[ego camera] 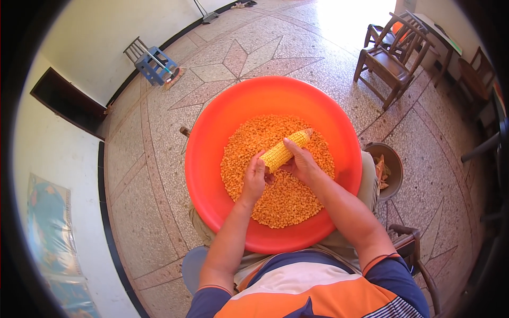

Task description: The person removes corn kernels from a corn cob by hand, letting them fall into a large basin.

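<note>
An ear of yellow corn is held slantwise over a wide red plastic basin. My left hand grips its lower left end, thumb along the side. Around the middle of the ear closes my right hand, its thumb on top. Kernels cover much of the ear, and its tip at the upper right looks bare. Loose corn kernels lie in a broad heap in the basin under both hands. The basin rests at my lap, between my legs.
A brown bucket with husk-like scraps stands right of the basin. Wooden chairs and a table are at the upper right. A blue plastic stool with a broom stands by the left wall.
</note>
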A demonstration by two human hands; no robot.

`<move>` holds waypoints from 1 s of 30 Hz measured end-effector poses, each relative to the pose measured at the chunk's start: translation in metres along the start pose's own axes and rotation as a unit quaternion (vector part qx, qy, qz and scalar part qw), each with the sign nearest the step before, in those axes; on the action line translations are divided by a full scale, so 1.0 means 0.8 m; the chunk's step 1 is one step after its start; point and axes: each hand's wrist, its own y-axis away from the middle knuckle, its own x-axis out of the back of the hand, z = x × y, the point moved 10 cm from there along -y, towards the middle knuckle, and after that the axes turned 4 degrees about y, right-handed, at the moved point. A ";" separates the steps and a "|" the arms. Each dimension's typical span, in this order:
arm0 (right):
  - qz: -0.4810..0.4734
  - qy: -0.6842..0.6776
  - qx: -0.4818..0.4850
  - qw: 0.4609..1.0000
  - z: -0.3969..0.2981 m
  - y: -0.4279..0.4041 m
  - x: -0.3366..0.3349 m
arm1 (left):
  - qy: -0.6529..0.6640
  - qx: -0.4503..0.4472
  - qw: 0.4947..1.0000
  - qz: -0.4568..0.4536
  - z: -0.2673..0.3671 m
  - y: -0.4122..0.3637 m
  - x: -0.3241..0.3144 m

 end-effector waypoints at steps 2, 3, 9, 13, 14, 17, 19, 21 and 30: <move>0.015 0.010 -0.009 1.000 0.003 -0.001 0.004 | 0.015 0.013 1.000 -0.005 -0.003 0.002 -0.004; 0.018 0.013 -0.001 1.000 0.003 -0.002 0.006 | 0.015 0.014 1.000 -0.006 -0.003 0.003 -0.006; 0.018 0.023 0.008 1.000 0.007 -0.001 0.005 | -0.068 -0.015 0.995 0.067 0.000 0.006 0.011; 0.006 0.019 0.022 1.000 0.006 0.000 -0.001 | -0.011 0.063 0.991 0.119 -0.029 0.002 0.036; 0.003 0.020 0.021 1.000 0.007 0.000 -0.003 | 0.017 0.094 0.987 0.129 -0.044 0.002 0.045; -0.011 0.018 0.028 0.999 0.002 -0.001 -0.002 | 0.067 0.101 0.985 0.121 -0.035 0.002 0.033; 0.004 0.011 0.018 1.000 0.001 0.002 -0.001 | 0.024 0.065 0.992 0.103 -0.022 0.004 0.022; 0.010 0.009 0.015 1.000 0.002 0.000 0.002 | -0.020 0.029 0.996 0.084 -0.009 0.005 0.013; -0.002 0.024 0.039 0.999 0.001 -0.004 0.004 | 0.015 0.071 0.996 0.052 -0.030 -0.001 0.020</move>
